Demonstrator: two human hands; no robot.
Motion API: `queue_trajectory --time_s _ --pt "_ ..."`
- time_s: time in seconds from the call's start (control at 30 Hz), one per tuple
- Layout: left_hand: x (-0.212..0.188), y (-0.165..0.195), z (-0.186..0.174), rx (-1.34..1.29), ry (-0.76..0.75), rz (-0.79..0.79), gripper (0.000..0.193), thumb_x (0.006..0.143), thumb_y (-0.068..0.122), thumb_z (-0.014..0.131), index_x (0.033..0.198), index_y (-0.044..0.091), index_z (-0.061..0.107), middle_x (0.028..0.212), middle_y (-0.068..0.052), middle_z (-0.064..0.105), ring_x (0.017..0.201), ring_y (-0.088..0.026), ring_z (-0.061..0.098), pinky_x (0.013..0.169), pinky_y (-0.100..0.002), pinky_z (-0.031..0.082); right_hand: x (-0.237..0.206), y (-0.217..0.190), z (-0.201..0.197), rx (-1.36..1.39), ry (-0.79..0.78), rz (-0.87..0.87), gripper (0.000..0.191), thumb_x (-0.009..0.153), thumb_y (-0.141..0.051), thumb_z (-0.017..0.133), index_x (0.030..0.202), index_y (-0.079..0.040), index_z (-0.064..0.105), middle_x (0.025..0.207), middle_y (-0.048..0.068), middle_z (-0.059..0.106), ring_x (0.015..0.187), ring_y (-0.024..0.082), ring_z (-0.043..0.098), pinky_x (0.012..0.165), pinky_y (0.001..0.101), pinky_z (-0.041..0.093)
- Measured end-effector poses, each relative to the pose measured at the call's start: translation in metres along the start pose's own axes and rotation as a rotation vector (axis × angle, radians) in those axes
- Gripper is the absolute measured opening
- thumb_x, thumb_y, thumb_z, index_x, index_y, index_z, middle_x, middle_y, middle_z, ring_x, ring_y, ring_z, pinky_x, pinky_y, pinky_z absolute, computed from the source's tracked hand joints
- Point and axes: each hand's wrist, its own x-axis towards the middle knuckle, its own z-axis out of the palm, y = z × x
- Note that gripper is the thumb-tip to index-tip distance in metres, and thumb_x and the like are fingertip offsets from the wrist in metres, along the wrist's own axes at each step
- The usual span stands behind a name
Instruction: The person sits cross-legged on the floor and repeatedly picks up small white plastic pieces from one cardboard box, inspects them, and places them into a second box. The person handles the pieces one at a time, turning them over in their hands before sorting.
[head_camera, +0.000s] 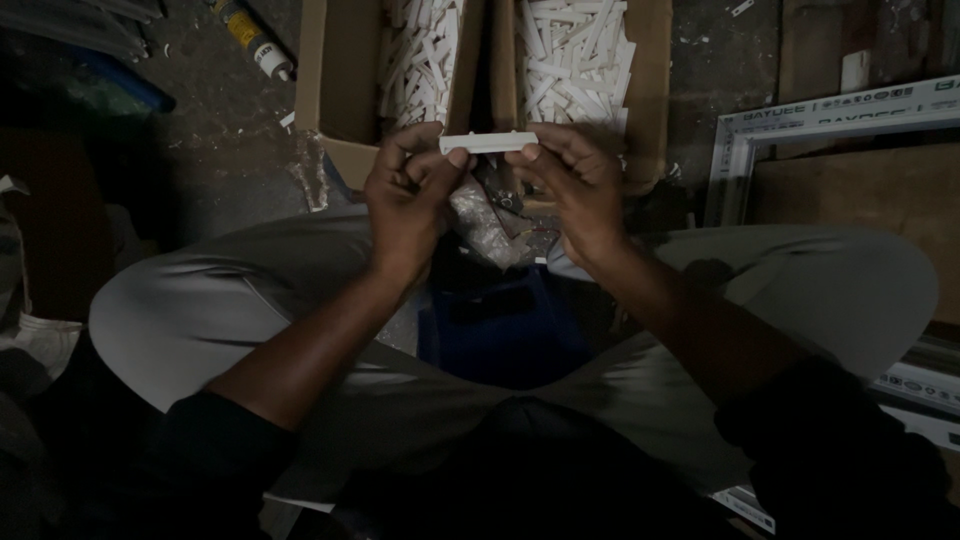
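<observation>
Both ends of a short white plastic strip (488, 143) are pinched level by the left hand (408, 200) and right hand (578, 190), apparently for inspection.

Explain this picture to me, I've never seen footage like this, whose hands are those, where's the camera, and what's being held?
There is no machine here. The camera sits on a person's head and looks down, so you see that person's own arms, lap and bent knees in light trousers. The left hand and the right hand together pinch a short white plastic strip, one hand at each end, level between them. Just beyond the hands stands an open cardboard box with two compartments, both full of similar white strips. Between the knees lies a clear bag of small parts, too dim to identify. On the dark floor, a tube lies at upper left and a white frame at right.
</observation>
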Motion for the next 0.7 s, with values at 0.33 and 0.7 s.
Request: queue_trajectory --time_s 0.33,0.7 --pt "0.000 -0.009 0.001 -0.006 0.030 0.038 0.021 0.099 0.000 0.075 0.117 -0.002 0.065 0.102 -0.014 0.077 0.092 -0.015 0.073 0.085 -0.029 0.062 0.000 0.003 -0.002 -0.011 -0.019 -0.038 0.027 0.103 -0.007 0.068 0.128 -0.001 0.064 0.115 0.014 0.075 0.106 0.019 0.075 0.091 0.0318 0.063" --pt "0.002 -0.012 -0.001 0.084 0.038 0.065 0.020 0.097 0.000 0.074 0.114 -0.002 0.063 0.105 -0.015 0.076 0.095 -0.017 0.075 0.086 -0.030 0.064 -0.002 0.000 -0.001 -0.038 -0.008 -0.068 0.023 0.101 -0.005 0.068 0.123 0.000 0.065 0.114 0.015 0.074 0.104 0.022 0.077 0.090 0.0325 0.066"
